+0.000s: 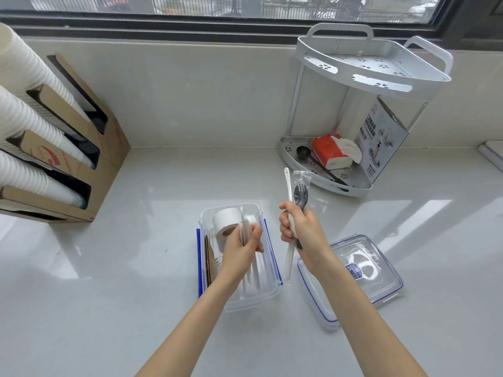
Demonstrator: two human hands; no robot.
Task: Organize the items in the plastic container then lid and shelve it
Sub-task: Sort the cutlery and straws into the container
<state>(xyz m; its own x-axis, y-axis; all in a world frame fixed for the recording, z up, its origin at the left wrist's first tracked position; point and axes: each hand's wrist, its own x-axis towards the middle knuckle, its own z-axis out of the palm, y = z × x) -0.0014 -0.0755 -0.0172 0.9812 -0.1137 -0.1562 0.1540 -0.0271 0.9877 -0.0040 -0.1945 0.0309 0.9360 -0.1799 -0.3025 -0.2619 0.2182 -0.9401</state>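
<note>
Hands sorting cutlery over the open plastic container [268,288].

Left hand [241,247] grips white utensils [246,229] inside it beside a tape roll [227,220], likely aligning them; right hand [299,229] clasps a white spoon [289,186] and wrapped fork [300,190] clear. Lid [353,278] waits rightward on the surface [109,295]; the shelf rack [373,66] stands at the far right corner.

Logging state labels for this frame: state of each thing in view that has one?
plastic container: open, lid off, items inside
lid: off, flat on counter right of container
left hand: grips white utensils over container
right hand: grips white spoon and wrapped fork, upright
tape roll: inside container
corner rack: top tier bare
</note>
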